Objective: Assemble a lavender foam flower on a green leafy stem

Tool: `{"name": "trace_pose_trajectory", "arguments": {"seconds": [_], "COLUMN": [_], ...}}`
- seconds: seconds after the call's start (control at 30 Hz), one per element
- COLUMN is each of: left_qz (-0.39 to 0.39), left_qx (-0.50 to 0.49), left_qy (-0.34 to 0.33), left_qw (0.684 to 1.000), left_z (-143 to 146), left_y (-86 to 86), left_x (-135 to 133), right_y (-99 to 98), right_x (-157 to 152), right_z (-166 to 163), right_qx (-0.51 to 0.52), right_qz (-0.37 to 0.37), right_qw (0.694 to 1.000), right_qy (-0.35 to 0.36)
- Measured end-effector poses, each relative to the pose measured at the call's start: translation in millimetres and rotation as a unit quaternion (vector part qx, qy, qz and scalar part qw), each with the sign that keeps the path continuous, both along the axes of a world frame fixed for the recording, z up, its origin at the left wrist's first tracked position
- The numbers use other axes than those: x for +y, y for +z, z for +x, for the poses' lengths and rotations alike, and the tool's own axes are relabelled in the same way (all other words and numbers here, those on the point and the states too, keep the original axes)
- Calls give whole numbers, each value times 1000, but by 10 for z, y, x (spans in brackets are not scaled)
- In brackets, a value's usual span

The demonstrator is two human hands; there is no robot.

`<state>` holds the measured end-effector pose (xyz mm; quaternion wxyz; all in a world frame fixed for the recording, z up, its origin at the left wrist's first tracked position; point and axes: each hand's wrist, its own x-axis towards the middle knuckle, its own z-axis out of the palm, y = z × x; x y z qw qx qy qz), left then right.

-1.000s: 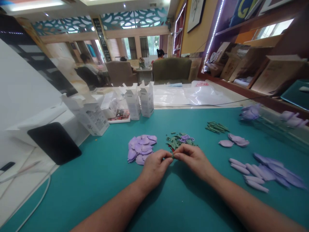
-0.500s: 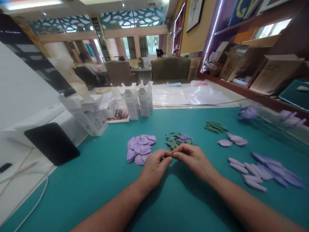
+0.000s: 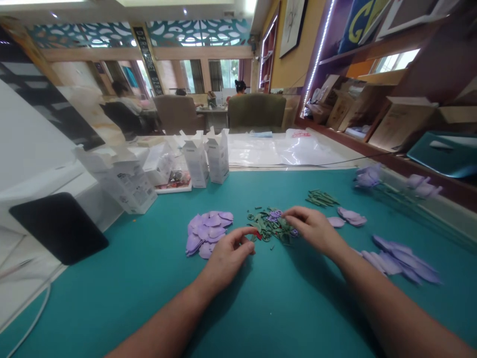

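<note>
My left hand (image 3: 229,256) is beside the near left edge of a pile of small green pieces (image 3: 266,226). Its thumb and index finger are bent around a small green piece (image 3: 253,238), partly hidden by the fingers. A red bit (image 3: 259,235) shows right by the fingertip. My right hand (image 3: 315,231) hovers over the right side of that pile, fingers bent and tips close together; anything between them is too small to make out. Purple rings (image 3: 275,215) lie among the green pieces. Left of the pile is a heap of flat purple petals (image 3: 208,228).
Green sticks (image 3: 322,198), pale petals (image 3: 352,217) and long purple petals (image 3: 408,258) lie to the right on the green mat (image 3: 141,293). Purple flowers (image 3: 367,176) stand behind them. White boxes (image 3: 218,156) and a black tablet-like panel (image 3: 59,226) are at left. People sit far behind.
My hands have come apart: the right has moved right and up to the green pile, the left stays near its left edge. The whole view has shifted a little.
</note>
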<state>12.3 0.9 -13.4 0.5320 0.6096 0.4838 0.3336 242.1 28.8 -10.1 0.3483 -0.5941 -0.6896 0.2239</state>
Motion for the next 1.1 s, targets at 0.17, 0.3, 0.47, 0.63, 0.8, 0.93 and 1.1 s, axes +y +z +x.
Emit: {"name": "trace_pose_trajectory", "arguments": {"seconds": [0.17,0.3,0.47,0.63,0.8,0.93,1.1], "left_qz": [-23,-30,-31,8,37,22,35], "left_qx": [-26,-33,-29,-13,26,76,110], "left_qy": [-16,-20,-33,-36,-49,-84,-93], "left_qw": [999,999,999,999,998,993,989], "left_z": [-1,-1,2,14,14,21,27], "left_y": [18,0,-11,-33,-67,-19,42], "left_x": [-9,-4,-11,-48,-58,-63,-77], "right_y": [-104,-139,-63,-83,-80,-36,-61], "right_x": [14,-5,-124,-260,-281,-285,-284], "right_z": [6,-52,-244,-486,-550,-529,-534], "right_qx": [-183,-209,-14,190,235,248,251], "right_qz": [7,20,-29,-98,-107,-100,-122], "right_qw": [980,974,993,968,958,955,951], "right_qy": [77,90,111,130,124,126,129]}}
